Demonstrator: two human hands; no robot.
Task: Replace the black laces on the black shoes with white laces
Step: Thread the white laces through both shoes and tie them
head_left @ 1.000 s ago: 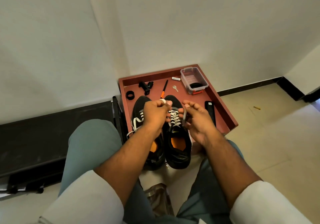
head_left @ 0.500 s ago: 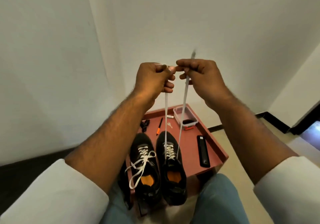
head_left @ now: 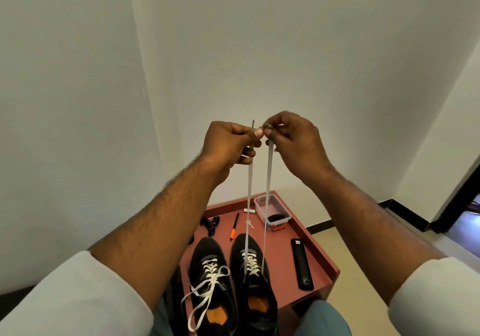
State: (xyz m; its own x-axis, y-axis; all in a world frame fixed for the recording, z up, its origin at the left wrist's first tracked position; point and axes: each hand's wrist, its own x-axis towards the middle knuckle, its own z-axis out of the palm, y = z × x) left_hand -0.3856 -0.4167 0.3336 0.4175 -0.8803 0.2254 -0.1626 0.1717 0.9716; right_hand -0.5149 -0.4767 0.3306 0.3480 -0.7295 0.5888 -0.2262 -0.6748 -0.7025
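Observation:
Two black shoes stand side by side on a red tray. The left shoe carries a white lace tied in a loose bow. The right shoe has a white lace through its lower eyelets, and both ends rise taut to my raised hands. My left hand pinches the left end, whose tip sticks up above the fingers. My right hand pinches the right end. The hands almost touch, high above the shoes.
On the tray lie a clear plastic box holding something black, a black remote, an orange-tipped pen, a small key, a white stick and a black clip. White walls stand close behind.
My hands went from the right shoe's eyelets up into the air, drawing both lace ends taut. Since half a second ago the left end's tip shows above my left fingers.

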